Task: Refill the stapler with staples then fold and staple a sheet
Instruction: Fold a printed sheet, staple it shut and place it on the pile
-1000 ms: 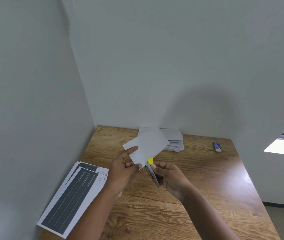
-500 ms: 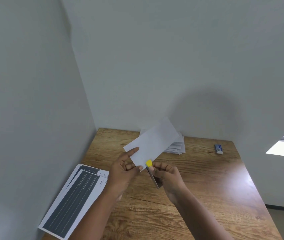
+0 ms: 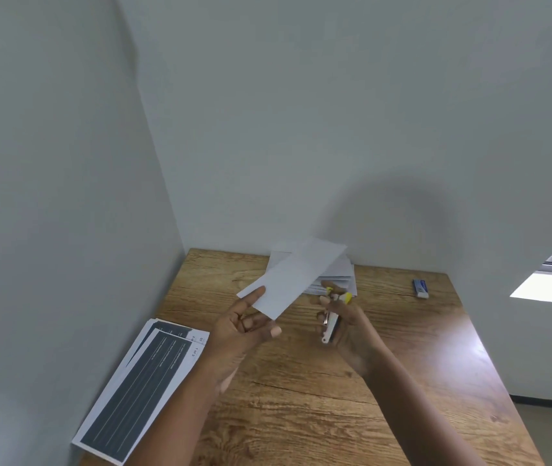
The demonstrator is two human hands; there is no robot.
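Stapler (image 3: 331, 322) first: it sits in my right hand (image 3: 348, 334), my grip closed around its metal body, its yellow tip (image 3: 347, 297) pointing away from me toward the stack of folded sheets (image 3: 345, 280) at the wall. It is a small silvery one, seen nearly end-on, and I cannot tell whether its mouth is open or shut. It is held above the bench (image 3: 301, 415), just to the right of the folded sheet (image 3: 296, 275) and not touching it.

My left hand (image 3: 244, 331) pinches that folded sheet by its near corner, thumb on top and fingers beneath, so that the paper rises at a slant over the stack behind it. The sheet is a clean white strip, long and narrow, flat with no curl that I can see.

As I judge it, the fold is done, and with stapler and paper apart the stapling is either just finished or about to be repeated; no staple is visible at this size. Whether the refill is done I cannot see, though the stapler looks assembled. To the left of the stapler lie printed sheets (image 3: 140, 391), unfolded, at the bench edge; far to its right lies a small blue box (image 3: 420, 288), perhaps staples.
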